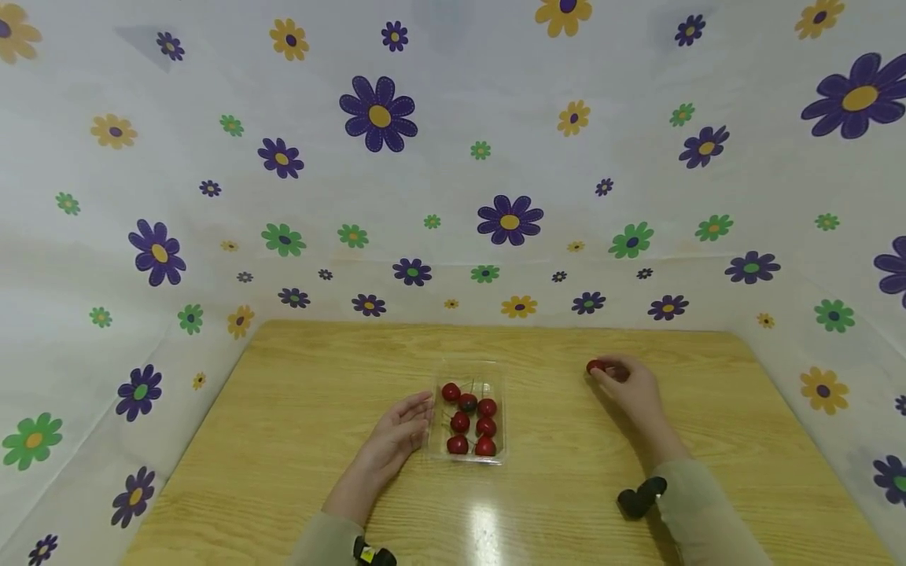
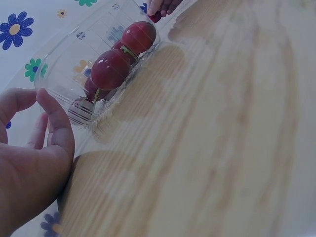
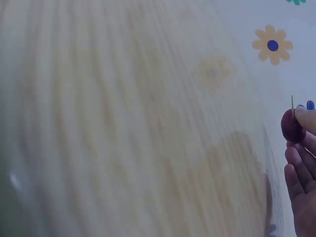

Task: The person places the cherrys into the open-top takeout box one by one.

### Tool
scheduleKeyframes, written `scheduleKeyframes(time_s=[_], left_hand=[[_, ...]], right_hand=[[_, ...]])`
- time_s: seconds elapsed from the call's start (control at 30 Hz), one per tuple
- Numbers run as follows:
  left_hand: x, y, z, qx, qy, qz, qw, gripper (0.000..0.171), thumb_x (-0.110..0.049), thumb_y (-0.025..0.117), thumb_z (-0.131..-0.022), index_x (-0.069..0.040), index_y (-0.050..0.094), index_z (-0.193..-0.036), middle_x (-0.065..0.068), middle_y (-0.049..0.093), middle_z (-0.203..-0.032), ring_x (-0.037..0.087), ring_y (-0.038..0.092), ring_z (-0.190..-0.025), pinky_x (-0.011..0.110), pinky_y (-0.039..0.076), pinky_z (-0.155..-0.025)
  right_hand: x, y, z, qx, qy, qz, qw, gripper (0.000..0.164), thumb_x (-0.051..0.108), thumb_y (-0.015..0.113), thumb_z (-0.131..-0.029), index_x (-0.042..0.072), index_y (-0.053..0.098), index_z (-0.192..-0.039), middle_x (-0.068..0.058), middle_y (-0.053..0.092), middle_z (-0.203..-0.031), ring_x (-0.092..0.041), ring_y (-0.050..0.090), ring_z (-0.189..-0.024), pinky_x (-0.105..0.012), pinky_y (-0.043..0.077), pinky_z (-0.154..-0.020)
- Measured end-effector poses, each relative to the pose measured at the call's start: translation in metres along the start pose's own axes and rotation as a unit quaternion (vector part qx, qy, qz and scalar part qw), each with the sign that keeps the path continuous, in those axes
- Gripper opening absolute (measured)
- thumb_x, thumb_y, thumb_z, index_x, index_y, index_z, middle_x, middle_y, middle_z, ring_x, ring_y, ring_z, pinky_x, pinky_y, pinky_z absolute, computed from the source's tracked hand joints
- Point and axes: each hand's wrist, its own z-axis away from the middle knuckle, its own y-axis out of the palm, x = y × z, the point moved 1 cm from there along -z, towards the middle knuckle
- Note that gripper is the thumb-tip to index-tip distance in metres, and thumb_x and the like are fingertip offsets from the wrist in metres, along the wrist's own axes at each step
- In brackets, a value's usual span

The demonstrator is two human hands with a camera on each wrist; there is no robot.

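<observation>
A clear plastic box [image 1: 501, 377] stands on the table with several dark red cherries [image 1: 486, 427] inside, some with thin stems. My left hand [image 1: 396, 436] is at the box's left side, its fingers extended and fingertips right at the wall. In the left wrist view, the thumb and finger of that hand [image 2: 29, 158] come to the box's end [image 2: 39, 74]. Off to the right of the box, my right hand [image 1: 633, 389] pinches a single cherry [image 1: 595, 367] between thumb and fingers. Its stem points up in the right wrist view, beside the cherry's dark red skin [image 3: 291, 127].
The light wooden table [image 1: 552, 503] is glossy and reflects a bright spot near its front. A white cloth with printed flowers [image 1: 439, 173] surrounds the back and sides. Black wrist cameras [image 1: 640, 498] sit on both sleeves.
</observation>
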Motion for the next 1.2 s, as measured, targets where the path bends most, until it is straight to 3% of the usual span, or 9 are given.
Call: scheduleKeyframes(time_s=[0.17, 0.67, 1.2], left_hand=[[-0.001, 0.000, 0.000, 0.006, 0.001, -0.002, 1.0000, 0.062, 0.006, 0.053, -0.103, 0.008, 0.031, -0.160, -0.004, 0.057, -0.129, 0.007, 0.057, -0.115, 0.017, 0.051, -0.084], [0.001, -0.002, -0.002, 0.006, 0.004, 0.000, 1.0000, 0.060, 0.007, 0.053, -0.102, 0.008, 0.034, -0.159, -0.003, 0.056, -0.130, 0.008, 0.057, -0.114, 0.017, 0.051, -0.083], [0.000, -0.002, -0.001, 0.004, 0.010, -0.001, 0.9999, 0.060, 0.006, 0.053, -0.102, 0.009, 0.033, -0.159, -0.003, 0.058, -0.128, 0.006, 0.058, -0.113, 0.017, 0.051, -0.083]], right_hand=[[0.010, 0.008, 0.000, 0.010, -0.012, -0.005, 1.000, 0.040, 0.019, 0.072, -0.102, -0.004, 0.067, -0.134, -0.027, 0.069, -0.125, -0.035, 0.065, -0.111, -0.016, 0.047, -0.085], [0.032, 0.037, 0.003, 0.033, -0.078, -0.014, 0.996, 0.032, 0.013, 0.076, -0.098, -0.004, 0.072, -0.125, -0.023, 0.072, -0.116, -0.026, 0.066, -0.100, -0.017, 0.051, -0.082], [0.067, 0.056, 0.014, 0.044, -0.134, -0.022, 0.990, 0.029, 0.010, 0.079, -0.095, 0.000, 0.074, -0.121, -0.018, 0.073, -0.112, -0.034, 0.070, -0.104, -0.043, 0.055, -0.094]])
